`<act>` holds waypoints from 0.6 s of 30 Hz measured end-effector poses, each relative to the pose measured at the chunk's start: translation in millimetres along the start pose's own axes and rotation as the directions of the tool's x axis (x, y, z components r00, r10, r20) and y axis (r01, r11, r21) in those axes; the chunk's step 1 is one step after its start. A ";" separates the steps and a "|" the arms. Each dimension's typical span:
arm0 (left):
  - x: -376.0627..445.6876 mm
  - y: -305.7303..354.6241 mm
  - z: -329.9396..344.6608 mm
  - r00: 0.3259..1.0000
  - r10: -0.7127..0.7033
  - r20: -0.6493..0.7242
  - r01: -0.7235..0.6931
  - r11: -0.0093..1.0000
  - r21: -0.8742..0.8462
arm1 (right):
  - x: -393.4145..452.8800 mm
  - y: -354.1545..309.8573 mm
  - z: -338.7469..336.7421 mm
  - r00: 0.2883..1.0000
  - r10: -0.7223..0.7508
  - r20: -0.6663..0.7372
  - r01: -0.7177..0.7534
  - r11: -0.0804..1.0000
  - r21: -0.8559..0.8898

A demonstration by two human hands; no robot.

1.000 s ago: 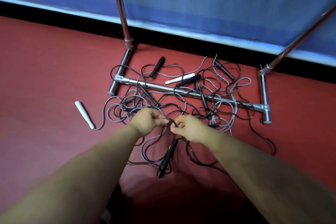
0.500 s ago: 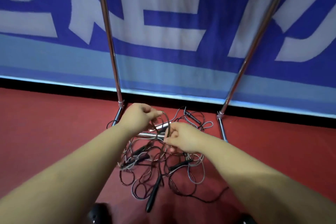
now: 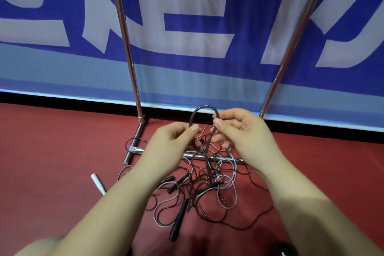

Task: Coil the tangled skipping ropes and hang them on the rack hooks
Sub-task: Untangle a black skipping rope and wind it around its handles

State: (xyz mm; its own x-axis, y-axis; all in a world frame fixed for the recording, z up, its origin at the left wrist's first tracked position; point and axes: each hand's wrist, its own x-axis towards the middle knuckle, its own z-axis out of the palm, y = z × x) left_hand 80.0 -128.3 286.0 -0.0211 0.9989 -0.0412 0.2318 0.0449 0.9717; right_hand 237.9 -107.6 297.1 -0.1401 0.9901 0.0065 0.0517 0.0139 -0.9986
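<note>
Item: dark skipping rope (image 3: 204, 108), thin, limp, light. I see left hand (image 3: 172, 143) and right hand (image 3: 245, 131) pinching its loop, twelve o'clock above the floor tangle (image 3: 199, 189); grip near handles.

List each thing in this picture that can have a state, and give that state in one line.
left hand: pinching the dark rope
right hand: pinching the same rope
dark rope: lifted, arched between the hands
rope pile: tangled on the floor
white handle: lying on the floor
rack: upright
</note>
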 end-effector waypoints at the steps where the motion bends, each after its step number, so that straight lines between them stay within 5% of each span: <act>1: 2.2 -1.0 0.9 1.000 -0.001 0.030 0.000 0.999 0.036 | 3.2 -0.7 -1.0 1.000 0.000 -0.003 0.000 1.000 -0.006; 13: 8.8 -17.0 23.7 0.966 -0.074 0.246 0.025 0.981 0.195 | 25.0 6.6 0.9 0.993 0.005 -0.114 -0.006 1.000 -0.005; 18: 17.4 -9.1 19.0 0.980 -0.134 0.144 0.150 0.983 -0.106 | 27.5 8.3 -2.2 0.996 0.079 -0.048 -0.079 0.997 0.004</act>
State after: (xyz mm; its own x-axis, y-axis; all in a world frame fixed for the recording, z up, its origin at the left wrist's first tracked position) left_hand 96.1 -111.1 272.0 0.0880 0.9750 -0.2040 0.1217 0.1928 0.9737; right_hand 236.6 -80.0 289.1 -0.0875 0.9937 -0.0699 0.0590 -0.0649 -0.9961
